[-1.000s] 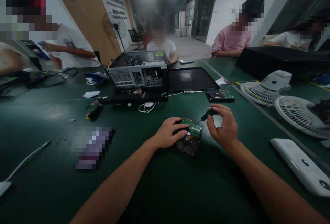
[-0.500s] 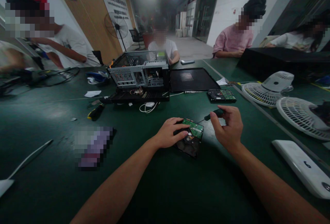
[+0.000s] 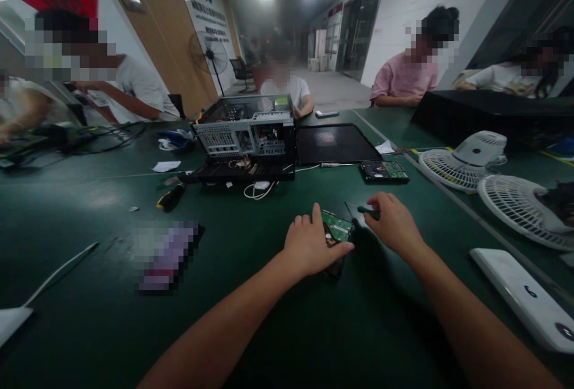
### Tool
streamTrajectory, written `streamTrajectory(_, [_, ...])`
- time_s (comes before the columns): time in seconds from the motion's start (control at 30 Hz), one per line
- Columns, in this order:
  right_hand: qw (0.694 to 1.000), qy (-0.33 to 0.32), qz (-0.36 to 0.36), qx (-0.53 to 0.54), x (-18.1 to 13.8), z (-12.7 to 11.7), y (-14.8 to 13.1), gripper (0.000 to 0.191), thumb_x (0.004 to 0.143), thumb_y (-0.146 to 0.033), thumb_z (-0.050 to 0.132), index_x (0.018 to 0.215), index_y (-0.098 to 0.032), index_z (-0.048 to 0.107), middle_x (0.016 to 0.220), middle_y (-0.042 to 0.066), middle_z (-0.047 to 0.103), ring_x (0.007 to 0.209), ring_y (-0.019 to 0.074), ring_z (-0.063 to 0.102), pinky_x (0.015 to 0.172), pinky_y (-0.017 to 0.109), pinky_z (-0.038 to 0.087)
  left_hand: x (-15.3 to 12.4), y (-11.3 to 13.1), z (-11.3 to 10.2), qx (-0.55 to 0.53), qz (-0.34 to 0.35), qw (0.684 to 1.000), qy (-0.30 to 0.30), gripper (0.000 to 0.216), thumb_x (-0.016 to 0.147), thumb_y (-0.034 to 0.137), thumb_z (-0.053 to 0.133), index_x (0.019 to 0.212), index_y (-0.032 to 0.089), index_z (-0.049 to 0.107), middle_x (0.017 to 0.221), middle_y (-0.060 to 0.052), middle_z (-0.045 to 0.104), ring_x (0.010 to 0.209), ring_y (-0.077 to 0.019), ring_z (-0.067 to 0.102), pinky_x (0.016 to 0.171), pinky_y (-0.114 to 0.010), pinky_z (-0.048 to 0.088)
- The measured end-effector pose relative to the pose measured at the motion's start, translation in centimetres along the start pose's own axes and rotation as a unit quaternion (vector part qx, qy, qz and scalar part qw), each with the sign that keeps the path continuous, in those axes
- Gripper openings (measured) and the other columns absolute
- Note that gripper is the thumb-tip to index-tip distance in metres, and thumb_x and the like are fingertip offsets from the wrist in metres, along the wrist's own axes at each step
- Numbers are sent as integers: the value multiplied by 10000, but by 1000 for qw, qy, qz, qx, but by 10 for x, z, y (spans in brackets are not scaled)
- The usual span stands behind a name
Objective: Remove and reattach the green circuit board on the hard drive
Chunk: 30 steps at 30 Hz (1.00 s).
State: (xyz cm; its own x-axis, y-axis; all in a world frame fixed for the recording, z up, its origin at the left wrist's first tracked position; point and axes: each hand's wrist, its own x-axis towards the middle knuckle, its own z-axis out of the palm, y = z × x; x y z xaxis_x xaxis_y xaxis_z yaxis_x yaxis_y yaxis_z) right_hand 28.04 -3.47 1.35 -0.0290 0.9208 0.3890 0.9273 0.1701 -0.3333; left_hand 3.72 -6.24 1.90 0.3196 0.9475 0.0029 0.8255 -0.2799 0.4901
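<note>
A hard drive [image 3: 339,227] with a green circuit board lies on the table in front of me. My left hand [image 3: 309,245] spans it, thumb at its right edge and fingers along its left side, gripping it and hiding much of its lower part. To the right, my right hand [image 3: 392,221] is closed around a screwdriver [image 3: 368,212] with a dark green handle. Its thin shaft points up and left, and the tip is just beyond the drive's upper right corner, apart from the board.
An opened computer case [image 3: 244,138] stands farther back, with a black panel [image 3: 336,144] beside it. A second hard drive [image 3: 384,172] lies near that panel. On the left is a yellow-black tool [image 3: 170,197]; fan parts [image 3: 515,204] and a white casing [image 3: 522,296] are right. Several people sit around.
My left hand has shifted right across the hard drive, its thumb now at the right edge. My right hand has turned, swinging the screwdriver's tip off the drive and upward.
</note>
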Motion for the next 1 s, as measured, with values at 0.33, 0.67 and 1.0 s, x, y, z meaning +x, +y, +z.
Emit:
streamTrajectory(0.33, [981, -185, 18, -52, -4, 9, -4, 220, 811, -234, 682, 1026, -189, 694, 931, 92, 712, 855, 262, 682, 722, 347, 468, 12, 17, 13, 56, -35, 998, -6, 1221, 618, 556, 785, 1593, 93, 213, 1359, -314, 558, 1243, -532, 518, 1001, -636, 417])
streamTrajectory(0.67, [987, -130, 4, 98, -11, 7, -36, 145, 855, -359, 687, 907, -224, 692, 883, 62, 724, 749, 210, 659, 668, 341, 480, 21, -17, -38, 16, -53, 998, 26, 1009, 613, 546, 792, 1443, 148, 380, 1283, -259, 615, 1204, -495, 558, 972, -606, 458])
streamTrajectory(1.0, [688, -240, 151, 668, -34, 16, -104, 618, 1001, -691, 360, 1382, -264, 593, 1154, 105, 762, 1121, 268, 703, 976, 462, 546, 4, 7, -58, -163, 1, 986, 23, 982, 745, 626, 756, 1525, 181, 358, 1257, -199, 660, 1083, -381, 668, 884, -473, 555])
